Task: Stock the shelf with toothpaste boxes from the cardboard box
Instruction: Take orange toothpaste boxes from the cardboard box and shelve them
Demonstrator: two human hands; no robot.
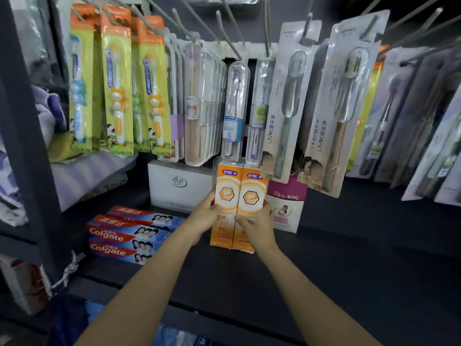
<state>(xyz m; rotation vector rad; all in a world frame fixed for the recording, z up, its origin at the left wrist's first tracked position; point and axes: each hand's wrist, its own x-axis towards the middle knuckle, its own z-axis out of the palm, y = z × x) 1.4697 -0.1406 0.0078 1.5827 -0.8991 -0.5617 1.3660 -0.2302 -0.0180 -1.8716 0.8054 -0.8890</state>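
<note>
Two orange toothpaste boxes stand upright side by side on the dark shelf (349,258). My left hand (205,217) grips the left orange box (225,186) from its left side. My right hand (257,224) holds the right orange box (252,188), fingers curled across its lower front. Both boxes' bottom ends touch the shelf near its middle. The cardboard box is out of view.
Stacked red and blue Colgate boxes (119,236) lie to the left. A white box (179,186) and a pink and white box (287,206) stand behind. Packaged toothbrushes (117,81) hang on hooks just above. A dark upright post (27,136) is at left.
</note>
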